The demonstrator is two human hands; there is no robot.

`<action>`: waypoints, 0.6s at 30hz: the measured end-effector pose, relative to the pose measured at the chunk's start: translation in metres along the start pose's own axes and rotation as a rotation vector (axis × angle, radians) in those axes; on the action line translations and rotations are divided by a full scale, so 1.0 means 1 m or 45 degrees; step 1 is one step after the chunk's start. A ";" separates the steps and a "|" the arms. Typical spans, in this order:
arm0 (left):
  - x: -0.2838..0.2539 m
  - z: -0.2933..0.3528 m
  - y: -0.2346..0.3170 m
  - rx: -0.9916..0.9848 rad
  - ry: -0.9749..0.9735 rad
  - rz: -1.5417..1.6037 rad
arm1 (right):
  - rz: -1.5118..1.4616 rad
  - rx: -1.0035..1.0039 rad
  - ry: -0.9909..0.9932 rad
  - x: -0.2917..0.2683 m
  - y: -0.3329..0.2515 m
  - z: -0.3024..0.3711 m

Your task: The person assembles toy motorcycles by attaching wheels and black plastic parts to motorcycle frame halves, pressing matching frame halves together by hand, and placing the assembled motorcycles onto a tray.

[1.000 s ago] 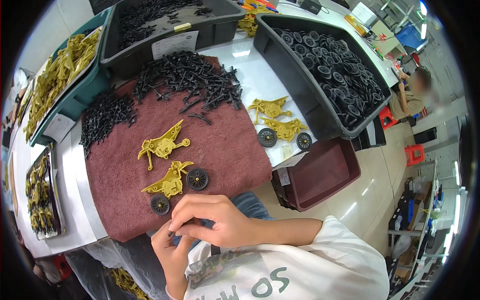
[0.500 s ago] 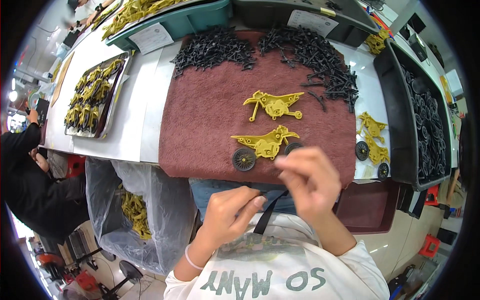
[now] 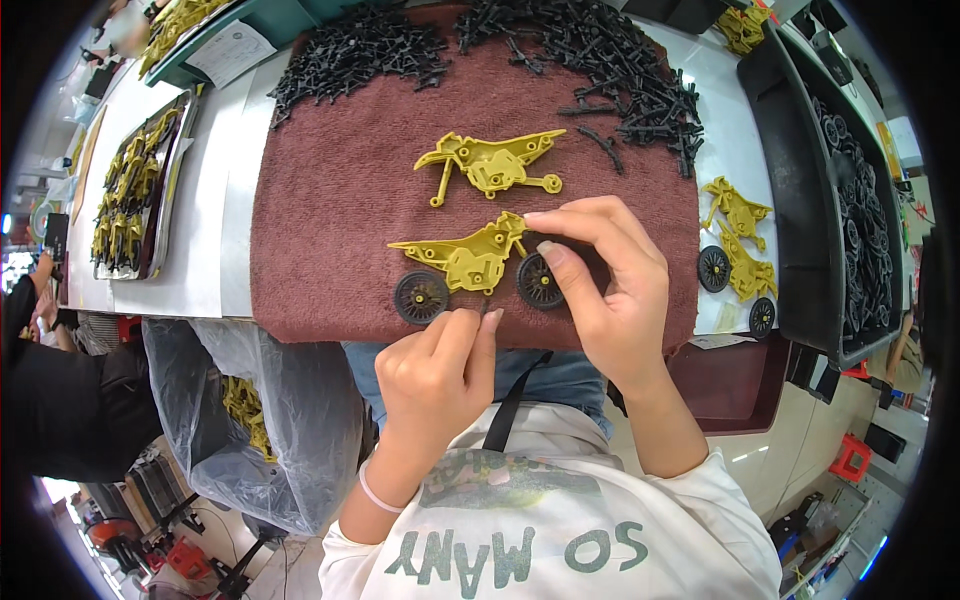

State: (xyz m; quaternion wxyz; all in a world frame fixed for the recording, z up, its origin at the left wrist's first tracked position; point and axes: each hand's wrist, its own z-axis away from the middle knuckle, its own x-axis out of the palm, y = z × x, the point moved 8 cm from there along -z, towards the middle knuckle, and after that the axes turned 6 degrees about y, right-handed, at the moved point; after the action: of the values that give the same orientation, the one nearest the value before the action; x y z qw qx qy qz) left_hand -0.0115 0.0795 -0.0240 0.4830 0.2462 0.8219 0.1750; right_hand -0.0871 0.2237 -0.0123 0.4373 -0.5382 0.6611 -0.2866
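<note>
On the brown towel lies a yellow toy motorcycle body half with a black rear wheel and a black front wheel. My right hand closes on its front end, index fingertip at the top of the fork and thumb by the front wheel. Just below the body, my left hand is pinched; a small dark part shows at its fingertips, mostly hidden. Farther back rests another yellow body half without wheels.
Piles of small black plastic parts cover the towel's far side. At right are yellow bodies with wheels and a black bin of wheels. A tray of yellow assemblies sits left, above a plastic-lined bin.
My right hand has come down onto the front of the wheeled yellow body. My left hand has moved up to its lower edge, still pinched. The whole view has shifted.
</note>
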 end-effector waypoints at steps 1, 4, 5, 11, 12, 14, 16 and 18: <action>0.001 -0.001 0.000 -0.010 0.010 -0.023 | 0.035 -0.035 -0.022 0.001 -0.001 0.000; 0.003 -0.002 0.001 -0.046 0.002 -0.057 | 0.021 -0.054 -0.028 -0.001 0.000 0.001; 0.003 -0.002 0.001 -0.071 -0.003 -0.072 | 0.005 -0.066 -0.036 -0.001 -0.001 0.001; 0.002 -0.004 0.003 -0.135 -0.038 -0.153 | -0.046 0.035 -0.075 -0.001 0.002 0.002; 0.001 -0.004 0.004 -0.135 -0.041 -0.155 | -0.048 0.038 -0.075 -0.002 0.002 0.002; 0.001 -0.003 0.004 -0.147 -0.072 -0.216 | -0.075 0.039 -0.106 -0.001 0.002 0.003; 0.001 -0.005 0.006 -0.136 -0.092 -0.243 | -0.083 0.036 -0.103 0.000 0.002 0.003; -0.001 -0.008 0.008 -0.126 -0.110 -0.270 | -0.092 0.032 -0.103 -0.001 0.002 0.002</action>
State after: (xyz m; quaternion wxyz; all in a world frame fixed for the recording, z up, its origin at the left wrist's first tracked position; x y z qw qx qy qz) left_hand -0.0161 0.0851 -0.0159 0.5453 0.1412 0.8120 0.1526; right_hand -0.0860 0.2250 -0.0146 0.4596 -0.5673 0.6195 -0.2884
